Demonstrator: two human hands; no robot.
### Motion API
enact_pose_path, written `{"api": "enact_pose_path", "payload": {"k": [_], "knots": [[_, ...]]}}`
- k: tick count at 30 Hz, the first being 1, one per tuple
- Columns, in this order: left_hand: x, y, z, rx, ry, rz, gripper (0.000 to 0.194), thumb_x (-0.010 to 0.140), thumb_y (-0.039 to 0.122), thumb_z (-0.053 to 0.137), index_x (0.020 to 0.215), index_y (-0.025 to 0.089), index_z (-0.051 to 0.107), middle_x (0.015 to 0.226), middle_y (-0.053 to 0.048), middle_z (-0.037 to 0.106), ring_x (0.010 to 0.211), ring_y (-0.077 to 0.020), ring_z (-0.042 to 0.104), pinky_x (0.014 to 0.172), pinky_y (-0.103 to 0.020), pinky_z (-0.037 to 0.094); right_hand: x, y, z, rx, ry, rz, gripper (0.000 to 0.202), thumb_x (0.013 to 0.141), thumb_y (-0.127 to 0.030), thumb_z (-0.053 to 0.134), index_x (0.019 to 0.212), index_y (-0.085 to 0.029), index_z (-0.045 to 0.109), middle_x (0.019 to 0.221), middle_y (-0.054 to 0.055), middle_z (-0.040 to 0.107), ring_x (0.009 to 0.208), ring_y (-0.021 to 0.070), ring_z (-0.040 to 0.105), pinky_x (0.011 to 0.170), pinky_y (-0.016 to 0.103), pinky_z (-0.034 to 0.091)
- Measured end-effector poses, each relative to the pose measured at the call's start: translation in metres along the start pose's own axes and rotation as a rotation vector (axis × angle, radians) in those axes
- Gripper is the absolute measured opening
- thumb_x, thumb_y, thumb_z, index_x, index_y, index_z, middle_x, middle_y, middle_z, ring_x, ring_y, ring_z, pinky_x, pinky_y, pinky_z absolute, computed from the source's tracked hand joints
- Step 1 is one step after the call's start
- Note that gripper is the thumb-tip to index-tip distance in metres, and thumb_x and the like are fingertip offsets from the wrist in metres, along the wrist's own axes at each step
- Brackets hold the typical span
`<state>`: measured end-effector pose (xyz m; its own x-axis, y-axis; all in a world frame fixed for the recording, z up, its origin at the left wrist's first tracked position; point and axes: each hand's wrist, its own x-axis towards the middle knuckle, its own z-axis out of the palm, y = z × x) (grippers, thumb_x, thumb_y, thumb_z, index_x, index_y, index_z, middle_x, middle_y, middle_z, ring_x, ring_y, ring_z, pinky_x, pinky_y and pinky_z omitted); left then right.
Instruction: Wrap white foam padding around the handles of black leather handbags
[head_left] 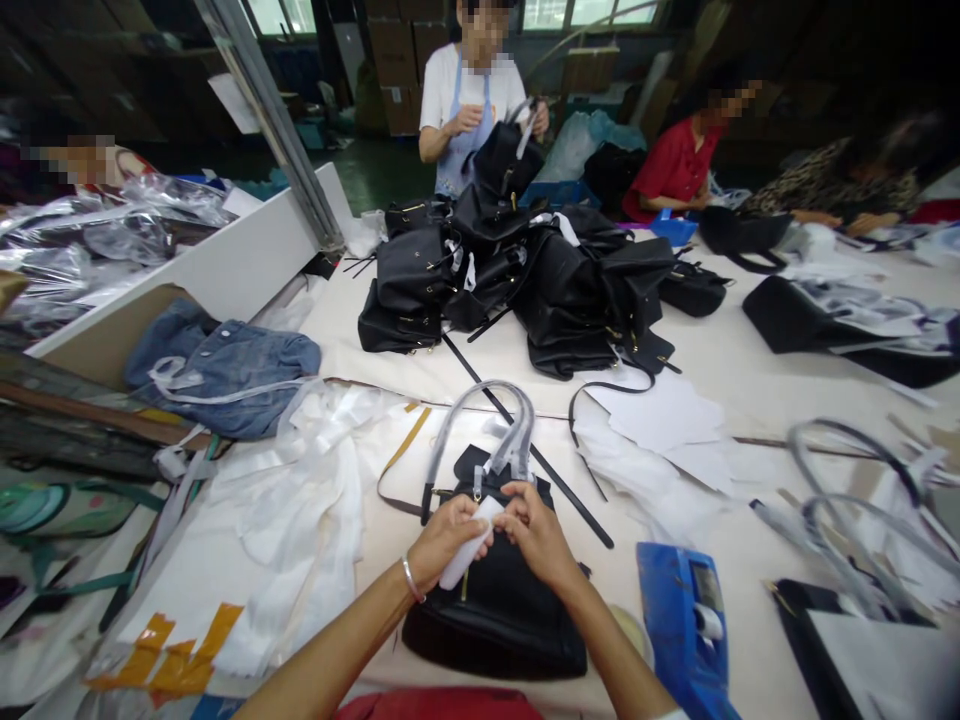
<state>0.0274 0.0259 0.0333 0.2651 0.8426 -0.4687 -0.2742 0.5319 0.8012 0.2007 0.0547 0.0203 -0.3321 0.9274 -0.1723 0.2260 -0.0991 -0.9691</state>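
A black handbag [517, 610] lies on the table right in front of me, its two handles [444, 440] covered in clear wrap and arching away from me. Over the bag's upper part, my left hand [448, 540] grips a folded strip of white wrapping sheet [469, 555]. The fingertips of my right hand [534, 530] pinch together at the strip's upper right end. A gold zipper shows on the bag just below the strip. Part of the bag's front is hidden by my hands and forearms.
A blue tape dispenser [679, 620] stands to the right. Thin white sheets [300, 540] lie at left, near a denim bag [232, 360]. Black bags [555, 290] are piled farther back, where a person in an apron [469, 120] holds another. More wrapped handles [825, 510] lie at right.
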Motion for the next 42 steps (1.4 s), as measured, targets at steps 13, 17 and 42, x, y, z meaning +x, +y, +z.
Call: {"api": "enact_pose_path", "payload": {"k": [13,17,42], "knots": [[0.014,0.000,-0.015,-0.164,-0.049,-0.061,0.023,0.078,0.031,0.064,0.081,0.016,0.046,0.071,-0.004,0.064,0.054,-0.0094,0.057,0.052,-0.021,0.041,0.018,0.024,0.013,0.255,0.014,0.138,0.046,0.078,-0.041,0.059,0.116,-0.020,0.044,0.073,-0.002,0.058,0.054,0.0116,0.052,0.051,0.024,0.044],[0.015,-0.008,-0.005,0.020,0.039,-0.009,0.030,0.074,0.036,0.067,0.084,0.017,0.046,0.069,-0.003,0.065,0.054,-0.0109,0.059,0.053,-0.022,0.043,0.021,0.007,0.010,0.052,-0.116,0.041,0.029,0.084,-0.039,0.050,0.106,-0.020,0.056,0.078,0.001,0.060,0.063,0.0132,0.055,0.057,0.025,0.046],[-0.035,-0.004,-0.026,-0.191,0.046,0.064,0.045,0.071,0.048,0.068,0.096,0.010,0.067,0.084,-0.010,0.069,0.076,-0.0179,0.063,0.068,-0.025,0.044,-0.025,0.019,0.120,0.122,0.396,0.122,0.027,0.083,-0.038,0.047,0.102,-0.019,0.052,0.087,0.005,0.063,0.080,0.0195,0.060,0.072,0.031,0.048]]}}
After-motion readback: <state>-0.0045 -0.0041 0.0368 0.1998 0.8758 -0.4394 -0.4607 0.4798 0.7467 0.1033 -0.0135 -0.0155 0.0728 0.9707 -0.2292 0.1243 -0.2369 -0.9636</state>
